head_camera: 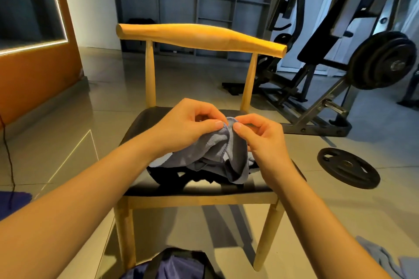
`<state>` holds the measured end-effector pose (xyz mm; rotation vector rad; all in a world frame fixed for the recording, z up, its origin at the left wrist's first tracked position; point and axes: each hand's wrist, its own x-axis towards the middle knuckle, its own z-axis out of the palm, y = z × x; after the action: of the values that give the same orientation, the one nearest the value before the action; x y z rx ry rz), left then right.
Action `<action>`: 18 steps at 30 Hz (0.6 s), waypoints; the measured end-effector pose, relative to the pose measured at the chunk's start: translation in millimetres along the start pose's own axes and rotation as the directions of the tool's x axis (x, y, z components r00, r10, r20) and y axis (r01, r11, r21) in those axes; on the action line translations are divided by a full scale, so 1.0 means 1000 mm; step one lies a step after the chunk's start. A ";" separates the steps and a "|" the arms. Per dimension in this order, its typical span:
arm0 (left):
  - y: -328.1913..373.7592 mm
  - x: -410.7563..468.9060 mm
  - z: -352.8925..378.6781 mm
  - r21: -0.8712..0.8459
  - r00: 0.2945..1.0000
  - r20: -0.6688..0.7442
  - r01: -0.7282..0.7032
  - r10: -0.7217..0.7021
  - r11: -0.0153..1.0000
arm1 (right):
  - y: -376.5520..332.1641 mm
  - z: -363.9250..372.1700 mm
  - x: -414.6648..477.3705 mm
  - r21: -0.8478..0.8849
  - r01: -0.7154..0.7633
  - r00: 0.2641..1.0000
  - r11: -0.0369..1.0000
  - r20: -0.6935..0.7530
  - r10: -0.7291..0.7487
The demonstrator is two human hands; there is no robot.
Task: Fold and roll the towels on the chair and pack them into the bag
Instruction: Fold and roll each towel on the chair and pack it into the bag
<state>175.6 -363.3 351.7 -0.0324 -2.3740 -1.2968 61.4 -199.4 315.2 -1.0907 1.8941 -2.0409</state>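
1. At 8 o'clock of the view, a thin dark cable (9, 161) and a blue cloth patch (13, 201) lie on the floor, well apart from the chair (199, 37). I judge that they do not disturb the work.
2. The left hand (188, 124) has its grip closed in a pinch: thumb and forefinger hold the top edge of the grey-blue towel (210, 152), at 11 o'clock of the heap.
3. The towel is over the black seat of the chair. Its upper edge is lifted, and the rest hangs crumpled down onto a dark cloth (172, 176) on the seat; what this cloth is, I cannot tell.
4. The towel looks soft, light and limp, not slippery and not fragile. It will probably sag wherever it is not held, so the best places to take it are the hem and the two corners, with the hands sliding apart.
5. The right hand (260, 138) pinches the same edge just beside the left one, at 1 o'clock of the heap, with the other fingers curled.
6. The bag (174, 265) stands on the floor at 6 o'clock of the chair, and blue-violet fabric shows in it.
7. The dark cloth below may catch and lift together with the towel. The backrest at 12 o'clock may limit spreading.
8. At 3 o'clock, a weight plate (348, 167) lies on the floor, with a gym machine (340, 29) at 1 o'clock. A pale cloth (381, 258), perhaps another towel, lies at 5 o'clock.
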 end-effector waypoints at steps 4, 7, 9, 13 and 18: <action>-0.004 0.002 0.014 -0.052 0.993 -0.096 -0.078 0.073 0.996 | -0.002 0.000 -0.008 0.015 0.050 0.999 0.999 0.001 -0.050; -0.006 0.003 0.021 -0.033 0.980 -0.153 -0.138 0.131 0.990 | -0.004 -0.003 -0.012 0.053 0.055 0.998 0.997 0.008 -0.056; -0.009 0.005 0.024 -0.011 0.974 -0.167 -0.159 0.155 0.987 | -0.003 -0.005 -0.013 0.066 0.042 0.999 0.997 0.016 -0.043; -0.012 0.008 0.027 0.034 0.961 -0.181 -0.205 0.207 0.978 | -0.001 -0.010 -0.013 0.060 0.025 0.999 0.998 0.021 -0.026; -0.015 0.011 0.034 -0.051 0.968 -0.198 -0.168 0.155 0.985 | -0.001 -0.014 -0.013 0.071 0.017 0.998 0.997 0.053 -0.021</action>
<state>150.0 -346.2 328.3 -0.1124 -2.1174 -1.2427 63.3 -180.8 311.5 -1.1384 1.7794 -2.0507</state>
